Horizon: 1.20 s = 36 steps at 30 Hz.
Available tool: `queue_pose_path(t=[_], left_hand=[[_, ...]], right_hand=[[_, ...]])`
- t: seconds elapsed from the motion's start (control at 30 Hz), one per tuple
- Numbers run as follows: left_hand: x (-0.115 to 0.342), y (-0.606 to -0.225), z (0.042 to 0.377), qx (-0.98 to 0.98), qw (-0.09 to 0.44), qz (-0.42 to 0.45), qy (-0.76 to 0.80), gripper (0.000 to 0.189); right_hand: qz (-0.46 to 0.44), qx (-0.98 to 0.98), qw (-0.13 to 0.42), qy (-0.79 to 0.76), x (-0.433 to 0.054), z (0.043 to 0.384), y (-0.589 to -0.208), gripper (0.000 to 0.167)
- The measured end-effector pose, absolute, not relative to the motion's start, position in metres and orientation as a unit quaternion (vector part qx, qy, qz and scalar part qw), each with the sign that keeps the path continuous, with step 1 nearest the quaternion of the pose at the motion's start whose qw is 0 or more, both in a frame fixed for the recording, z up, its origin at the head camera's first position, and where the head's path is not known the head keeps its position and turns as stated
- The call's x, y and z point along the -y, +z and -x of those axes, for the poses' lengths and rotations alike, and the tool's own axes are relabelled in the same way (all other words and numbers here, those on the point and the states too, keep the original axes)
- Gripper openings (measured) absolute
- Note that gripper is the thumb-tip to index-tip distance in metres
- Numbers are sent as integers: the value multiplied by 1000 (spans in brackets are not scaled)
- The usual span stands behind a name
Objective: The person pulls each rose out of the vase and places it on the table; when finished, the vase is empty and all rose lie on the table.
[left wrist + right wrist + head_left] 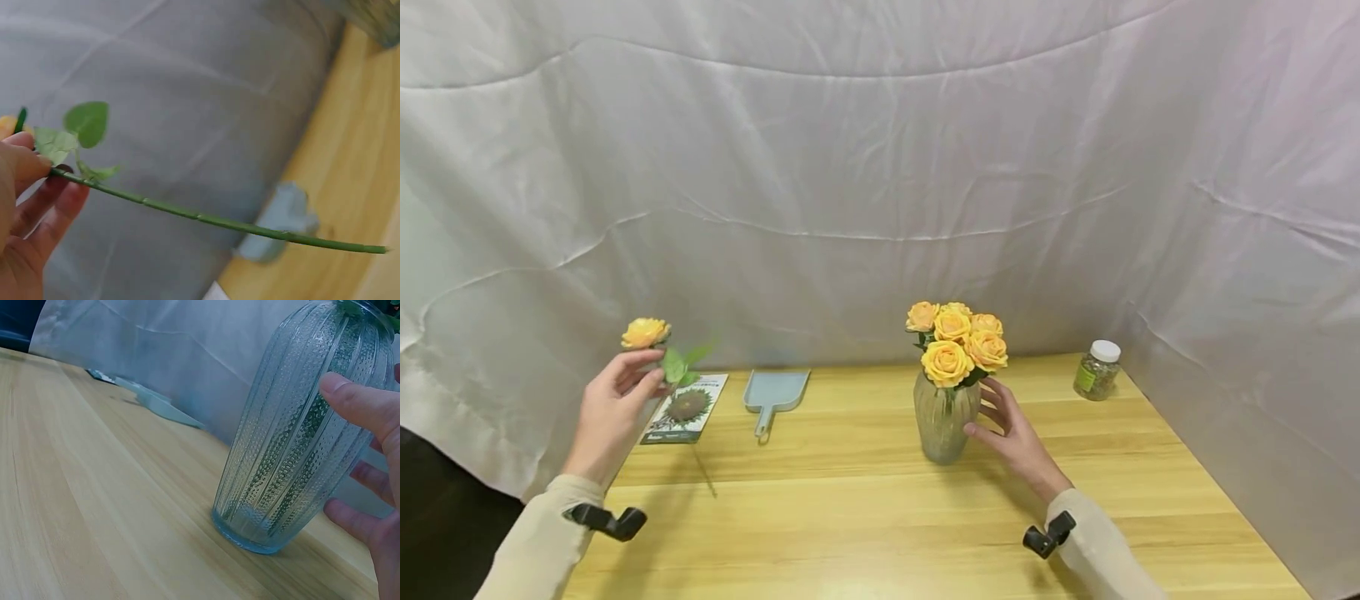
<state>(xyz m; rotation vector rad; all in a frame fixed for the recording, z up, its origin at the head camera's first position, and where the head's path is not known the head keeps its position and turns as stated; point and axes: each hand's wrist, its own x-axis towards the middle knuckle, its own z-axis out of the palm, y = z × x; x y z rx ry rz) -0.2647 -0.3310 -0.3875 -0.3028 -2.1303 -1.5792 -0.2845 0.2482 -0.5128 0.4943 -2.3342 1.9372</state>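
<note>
Rose (646, 333) pinched in left fingers (62, 212); vase (943, 421) cupped by right fingers (356, 522).

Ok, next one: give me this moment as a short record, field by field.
Left grip: pinching the green stem of a yellow rose
Stem end: free, outside any vase
Right grip: curved around the side of the glass vase
Vase: upright on the wooden table, holding yellow roses
Left side: printed packet beside a grey-blue dustpan
Right side: white-lidded jar
</note>
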Motion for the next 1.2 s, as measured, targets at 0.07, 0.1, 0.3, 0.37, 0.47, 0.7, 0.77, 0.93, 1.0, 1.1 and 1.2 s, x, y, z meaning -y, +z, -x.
queue_pose_path(t=[0.07,0.1,0.3,0.37,0.47,0.7,0.77,0.93,1.0,1.1,1.2], left_hand=[[345,-400,259,780,212,113,-578,33],[352,-405,256,788,204,112,-570,33],[385,-438,242,832,110,79,-539,34],[394,-451,239,840,60,60,-536,37],[407,-469,235,843,-11,25,-537,45],[421,-498,228,838,-121,-29,-532,52],[422,-505,227,838,-137,-25,-528,53],[419,-517,223,839,-149,-8,-524,54],[416,-518,223,843,-146,-8,-518,54],[413,-519,223,853,-135,-20,-503,55],[411,-519,222,863,-128,-32,-488,55]], right_hand=[[-159,761,34,628,-249,285,-513,85],[-160,761,34,628,-249,285,-513,85],[-161,759,33,630,-248,284,-512,85],[-160,759,33,631,-248,284,-512,85],[-158,758,32,631,-247,284,-511,85],[-154,759,33,632,-247,284,-513,85],[-155,759,33,632,-248,285,-513,85],[-155,759,33,632,-249,284,-513,84],[-155,758,33,633,-250,284,-513,84],[-157,756,33,634,-250,285,-513,85],[-160,757,34,632,-250,285,-513,85]])
